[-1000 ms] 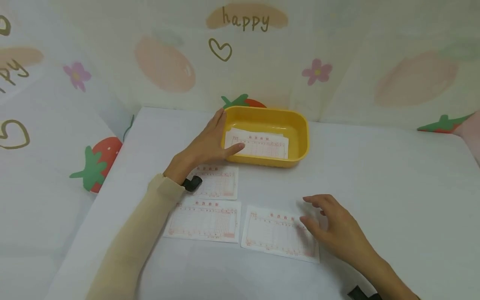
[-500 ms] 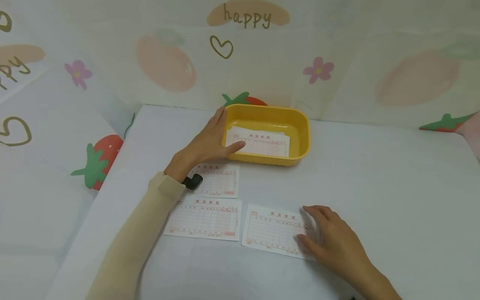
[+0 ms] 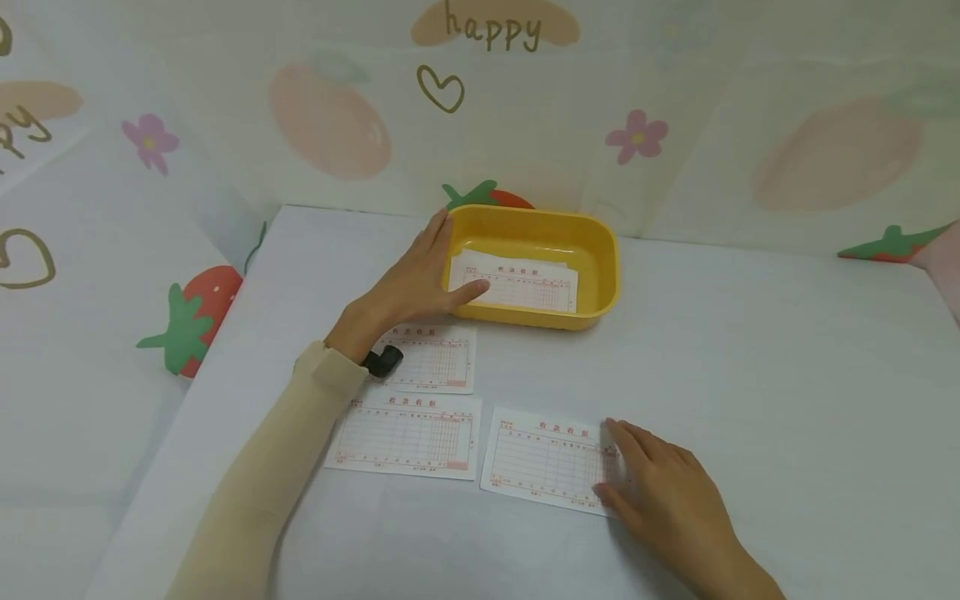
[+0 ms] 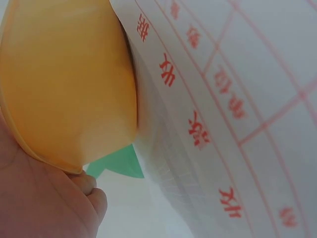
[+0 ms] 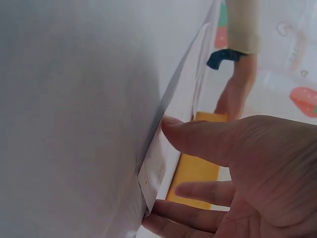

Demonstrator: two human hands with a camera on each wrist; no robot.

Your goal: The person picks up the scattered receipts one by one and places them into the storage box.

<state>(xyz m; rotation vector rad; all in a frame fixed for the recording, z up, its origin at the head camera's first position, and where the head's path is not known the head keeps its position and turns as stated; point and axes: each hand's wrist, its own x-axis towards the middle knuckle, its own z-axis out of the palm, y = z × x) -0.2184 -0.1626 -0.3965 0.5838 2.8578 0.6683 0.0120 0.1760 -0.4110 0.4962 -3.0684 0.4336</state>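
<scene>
Left hand gripping yellow tray, right hand flat on form

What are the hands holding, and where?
The left hand grips the yellow tub at its left rim. The right hand touches a paper slip's right edge.

The rectangular yellow plastic tray looks smooth with a soft sheen. The white paper forms printed with red grid lines are thin and matt, as is the stack inside the tray. The white surface looks matt and finely textured. The cream long sleeve is soft matt cloth.
</scene>
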